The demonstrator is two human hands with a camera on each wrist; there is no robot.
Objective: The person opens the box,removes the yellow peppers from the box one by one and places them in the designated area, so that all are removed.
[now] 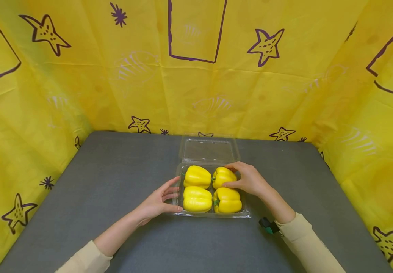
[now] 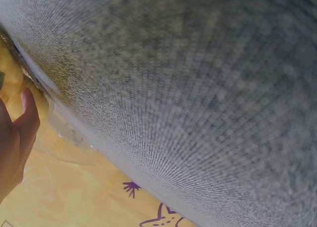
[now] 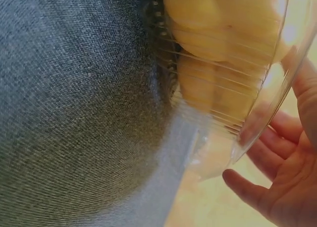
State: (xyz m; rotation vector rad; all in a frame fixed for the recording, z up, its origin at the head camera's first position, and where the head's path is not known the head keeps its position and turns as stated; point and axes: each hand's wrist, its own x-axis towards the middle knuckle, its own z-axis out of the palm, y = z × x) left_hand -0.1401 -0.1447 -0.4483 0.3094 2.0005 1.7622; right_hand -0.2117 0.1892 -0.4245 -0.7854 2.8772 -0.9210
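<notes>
Several yellow bell peppers sit in two rows in a clear plastic clamshell box (image 1: 213, 214) on the grey table. The thumb and fingers of my right hand (image 1: 251, 180) grip the far right bell pepper (image 1: 224, 176) from both sides. In the right wrist view, part of the right hand (image 3: 292, 172) shows through the box's clear wall. My left hand (image 1: 158, 201) rests against the box's left edge, fingers extended, beside the near left bell pepper (image 1: 197, 199). Only part of the left hand (image 2: 17, 143) shows in the left wrist view.
The box's clear lid (image 1: 210, 149) lies folded back toward the rear of the grey table (image 1: 131, 159). A yellow curtain (image 1: 196, 87) with starfish drawings surrounds the table on three sides. A dark strap device (image 1: 268, 226) hangs by the right wrist.
</notes>
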